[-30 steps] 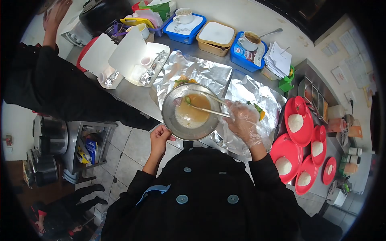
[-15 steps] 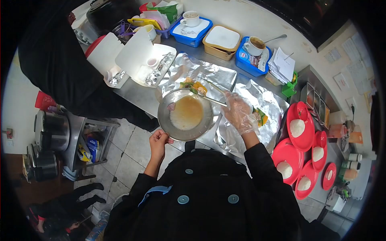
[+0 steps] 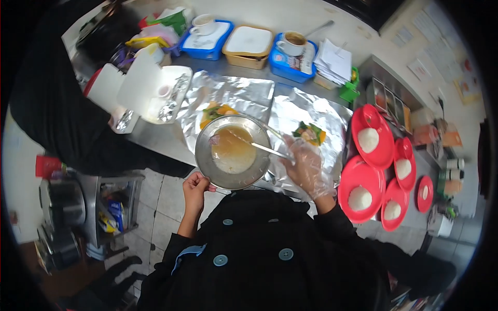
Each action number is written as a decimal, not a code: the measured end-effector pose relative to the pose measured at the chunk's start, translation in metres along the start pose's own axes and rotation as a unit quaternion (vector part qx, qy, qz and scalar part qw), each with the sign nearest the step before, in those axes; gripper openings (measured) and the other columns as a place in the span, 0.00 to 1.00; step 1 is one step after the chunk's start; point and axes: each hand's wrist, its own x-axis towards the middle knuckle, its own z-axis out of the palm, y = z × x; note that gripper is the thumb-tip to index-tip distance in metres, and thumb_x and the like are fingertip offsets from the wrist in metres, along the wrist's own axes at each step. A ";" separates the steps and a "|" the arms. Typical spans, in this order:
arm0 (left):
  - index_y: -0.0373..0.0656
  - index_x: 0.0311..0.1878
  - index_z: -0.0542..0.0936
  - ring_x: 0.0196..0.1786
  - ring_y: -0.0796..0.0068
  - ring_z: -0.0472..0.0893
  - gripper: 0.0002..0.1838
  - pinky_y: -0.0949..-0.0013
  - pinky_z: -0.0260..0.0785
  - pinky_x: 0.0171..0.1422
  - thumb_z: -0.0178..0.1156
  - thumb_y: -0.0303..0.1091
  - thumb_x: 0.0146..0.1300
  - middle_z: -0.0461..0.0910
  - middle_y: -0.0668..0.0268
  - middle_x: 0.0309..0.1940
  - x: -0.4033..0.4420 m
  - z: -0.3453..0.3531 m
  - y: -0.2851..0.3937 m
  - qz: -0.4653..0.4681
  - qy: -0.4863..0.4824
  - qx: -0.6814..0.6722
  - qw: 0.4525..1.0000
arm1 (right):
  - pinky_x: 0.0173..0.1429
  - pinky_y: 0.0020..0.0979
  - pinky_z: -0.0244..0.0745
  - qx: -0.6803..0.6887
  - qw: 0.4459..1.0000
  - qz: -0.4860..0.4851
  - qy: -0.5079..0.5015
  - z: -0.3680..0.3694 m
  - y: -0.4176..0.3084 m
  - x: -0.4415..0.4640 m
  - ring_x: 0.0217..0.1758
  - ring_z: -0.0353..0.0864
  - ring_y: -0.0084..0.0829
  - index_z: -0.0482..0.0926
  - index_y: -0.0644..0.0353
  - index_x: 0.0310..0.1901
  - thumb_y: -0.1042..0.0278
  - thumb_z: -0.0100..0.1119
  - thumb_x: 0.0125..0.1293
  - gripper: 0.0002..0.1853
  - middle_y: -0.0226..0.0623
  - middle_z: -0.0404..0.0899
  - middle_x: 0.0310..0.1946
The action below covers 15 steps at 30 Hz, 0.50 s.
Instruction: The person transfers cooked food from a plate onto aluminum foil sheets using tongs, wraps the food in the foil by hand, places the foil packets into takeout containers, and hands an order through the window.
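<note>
My left hand grips the lower left rim of a round metal bowl. Cloudy yellowish liquid and a small pinkish piece are in the bowl. In a clear plastic glove, my right hand is closed on metal tongs; one arm reaches over the liquid, the other lies near the bowl's right rim. Behind the bowl, a portion of orange and green vegetables lies on a foil sheet. Another vegetable portion rests on the right foil sheet.
Red plates with white mounds stand at the right. Lidded tubs, two cups and papers line the wall. White takeaway boxes sit at the left, beside a dark-clothed person. Pots stand lower left.
The view has shifted, moving the counter leftward. The tongs have moved from over the vegetables behind the bowl to partly inside it. More of the right vegetable portion shows.
</note>
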 end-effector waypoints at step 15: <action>0.35 0.28 0.72 0.22 0.75 0.79 0.03 0.75 0.75 0.27 0.53 0.22 0.57 0.77 0.62 0.22 0.049 0.125 -0.015 -0.069 -0.252 0.017 0.965 | 0.36 0.41 0.71 -0.047 0.986 0.158 0.022 -0.024 0.052 -0.058 0.34 0.77 0.43 0.70 0.57 0.55 0.60 0.68 0.44 0.33 0.42 0.76 0.30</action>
